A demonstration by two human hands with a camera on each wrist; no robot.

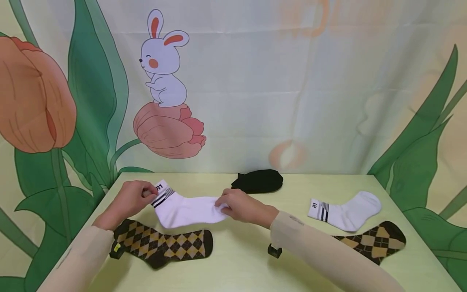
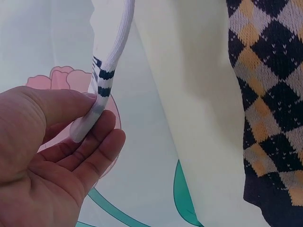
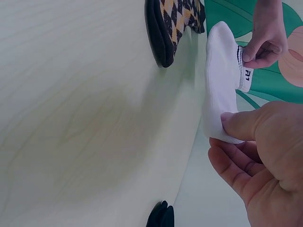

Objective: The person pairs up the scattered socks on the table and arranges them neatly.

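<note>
A white sock (image 1: 189, 211) with dark stripes on its cuff is stretched sideways between both hands, raised off the table in the wrist views. My left hand (image 1: 133, 198) pinches the striped cuff between thumb and fingers. At the other end, my right hand (image 1: 242, 205) pinches the toe of the same sock, thumb on one face and fingers on the other (image 3: 251, 151). Just in front of it on the table lies a brown and yellow argyle sock (image 1: 164, 243), close to the left forearm.
A matching white sock (image 1: 346, 213) lies at the right of the pale table (image 1: 233, 267). Nearer me, a second argyle sock (image 1: 386, 241) is partly covered by my right sleeve. A black sock (image 1: 259, 181) lies at the back edge, before a printed cloth (image 1: 248, 81).
</note>
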